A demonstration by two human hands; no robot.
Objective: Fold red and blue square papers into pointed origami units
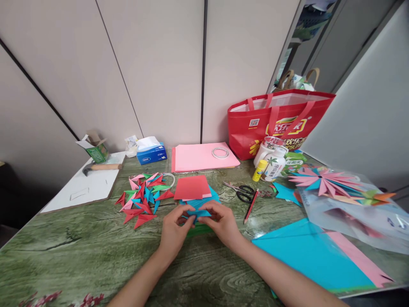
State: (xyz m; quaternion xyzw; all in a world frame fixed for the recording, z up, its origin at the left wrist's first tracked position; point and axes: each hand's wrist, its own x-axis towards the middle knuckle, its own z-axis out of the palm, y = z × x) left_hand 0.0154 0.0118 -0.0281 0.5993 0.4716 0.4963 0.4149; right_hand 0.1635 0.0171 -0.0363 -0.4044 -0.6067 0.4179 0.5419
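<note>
Between my two hands is a small piece of folded blue paper (198, 212). My left hand (177, 226) pinches its left side, and my right hand (220, 219) pinches the right side. Fingers cover much of the fold. Just beyond them lies a stack of blue square sheets (213, 195), with red paper squares (191, 186) on top. Green paper (200, 231) shows beneath my hands. To the left sits a pile of folded paper pieces (145, 196) in red, pink, blue and green.
Black-handled scissors (244, 192) and a red pencil (251, 207) lie right of the stack. Behind are pink sheets (198, 157), a tissue box (151, 154), a yellow glue stick (260, 170) and a red bag (243, 132). A hammer (104, 167) rests far left; large blue paper (313, 251) lies right.
</note>
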